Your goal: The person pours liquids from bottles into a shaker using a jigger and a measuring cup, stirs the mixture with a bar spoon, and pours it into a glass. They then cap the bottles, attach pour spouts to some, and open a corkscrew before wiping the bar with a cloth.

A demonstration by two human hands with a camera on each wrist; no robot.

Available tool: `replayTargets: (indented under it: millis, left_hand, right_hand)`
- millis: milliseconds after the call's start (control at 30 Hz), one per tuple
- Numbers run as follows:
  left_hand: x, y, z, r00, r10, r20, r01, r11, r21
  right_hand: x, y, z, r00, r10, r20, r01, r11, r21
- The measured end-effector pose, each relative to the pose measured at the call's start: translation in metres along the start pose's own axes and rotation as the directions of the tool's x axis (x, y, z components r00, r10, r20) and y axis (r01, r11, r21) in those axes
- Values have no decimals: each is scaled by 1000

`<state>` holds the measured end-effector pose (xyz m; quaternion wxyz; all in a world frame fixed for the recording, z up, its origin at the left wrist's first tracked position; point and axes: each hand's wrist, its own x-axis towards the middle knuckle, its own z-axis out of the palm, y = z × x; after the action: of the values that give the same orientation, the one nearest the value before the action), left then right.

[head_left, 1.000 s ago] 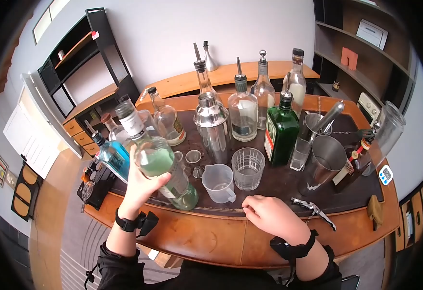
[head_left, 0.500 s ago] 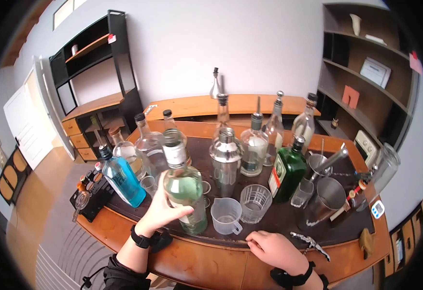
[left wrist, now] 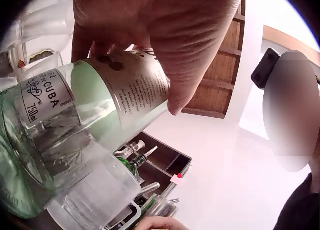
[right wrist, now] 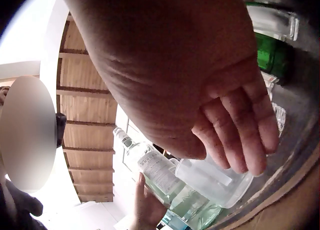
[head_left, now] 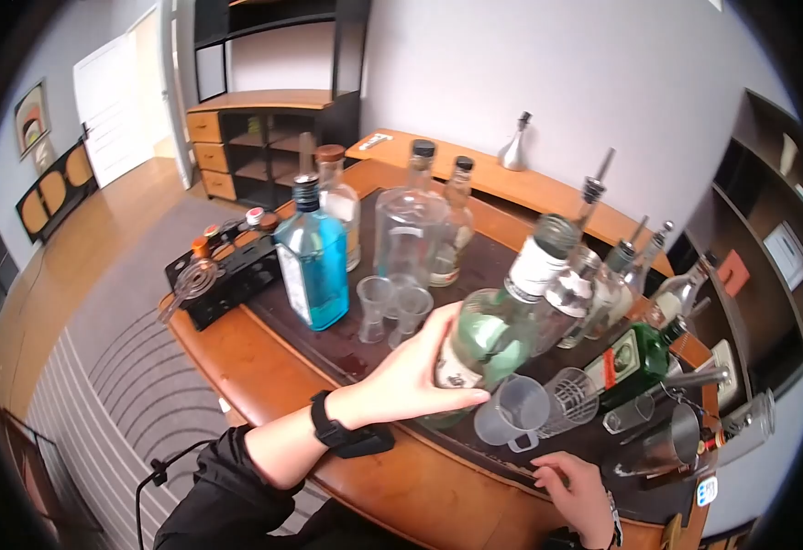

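Observation:
My left hand [head_left: 411,376] grips a pale green glass bottle [head_left: 484,344] around its labelled body, thumb on the near side. In the left wrist view, the hand [left wrist: 160,29] wraps over the bottle [left wrist: 95,104], whose label reads "CUBA" and "750ml". Just right of the bottle's base stands a clear plastic measuring cup [head_left: 511,412]. Near the table's front edge, my right hand [head_left: 577,495] holds nothing, its fingers loosely bent. The right wrist view shows this hand [right wrist: 200,74] close to the cup [right wrist: 215,182], with the bottle [right wrist: 162,175] beyond.
A blue bottle [head_left: 314,266], two glass jiggers and clear bottles stand left. A black rack [head_left: 232,280] sits at the left corner. Rightward are a ribbed glass [head_left: 570,401], a steel shaker, a dark green bottle [head_left: 631,367], a metal tin [head_left: 663,445] and several spouted bottles.
The head view has swung left, so the table's things appear further right and tilted. My left hand still grips the green bottle beside the cup; my right hand remains near the front edge.

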<state>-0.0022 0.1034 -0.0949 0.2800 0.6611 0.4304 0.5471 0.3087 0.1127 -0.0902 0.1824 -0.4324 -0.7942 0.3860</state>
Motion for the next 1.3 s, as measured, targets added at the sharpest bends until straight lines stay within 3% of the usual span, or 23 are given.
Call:
replayTargets:
  millis: [67,133,200,233,267,333,400,467,533,600,667,733,800,833,867,933,1000,1100,1300]
  left_hand:
    - [1,3,-3,1000,9,14,-9,1000,2]
    - [-2,1,-3,1000,16,5,-16,999,32]
    - [-1,-8,-2,995,83,-56,-88,992,-91]
    - [-3,-7,-5,988,118,-97,-124,991,-53]
    - [-3,-3,-6,954,226,-199,-243,968,-67]
    - [-5,-4,-23,817,488,-307,-453,873,182]
    - [-9,9,-40,571,640,-515,-528,766,367]
    - [-12,27,-69,339,652,-678,-542,724,425]
    - [-19,35,-108,271,561,-782,-437,796,420]
    - [-16,29,-153,360,378,-853,-317,909,269]
    - [-10,8,-197,531,240,-812,-73,968,239]
    - [-7,-39,-255,753,176,-634,160,886,436]
    - [-3,-57,-278,842,-38,-538,391,730,561]
    - [1,-67,-288,861,-89,-500,439,628,643]
    - [4,-71,-291,865,-88,-493,433,627,647]
    - [9,-82,-295,897,-146,-416,440,242,864]
    - [13,-91,-301,897,-175,-407,438,208,875]
    - [24,-85,-288,852,-286,-438,469,45,882]
    - [20,-103,-297,891,-269,-367,373,-30,927]
  right_hand:
    - [1,6,0,1000,-8,-4,8,1000,22]
    - [1,14,-2,997,23,-68,-11,985,175]
    - [3,17,-1,995,21,-98,-1,979,202]
    - [3,17,-2,992,3,-123,23,978,206]
    - [3,17,-3,988,-15,-151,47,976,211]
    - [1,19,-3,981,-45,-190,85,975,206]
    - [1,19,-4,968,-81,-239,132,970,206]
    - [0,21,-6,952,-100,-289,166,963,212]
    - [0,22,-8,947,-105,-304,176,960,218]
    - [-1,22,-7,944,-106,-312,183,956,231]
    - [-1,21,-6,945,-143,-295,208,957,201]
    - [0,17,-5,939,-137,-315,215,950,228]
    - [-1,14,-6,937,-160,-310,216,964,157]
    - [-1,13,-6,936,-156,-317,215,963,163]
    - [-2,12,-7,938,-155,-311,208,967,146]
    - [-2,11,-7,937,-151,-314,200,971,129]
    - [-3,12,-9,939,-181,-294,225,966,126]
    - [-2,17,-9,946,-149,-289,204,964,172]
    - [-6,17,-13,959,-136,-250,184,967,178]
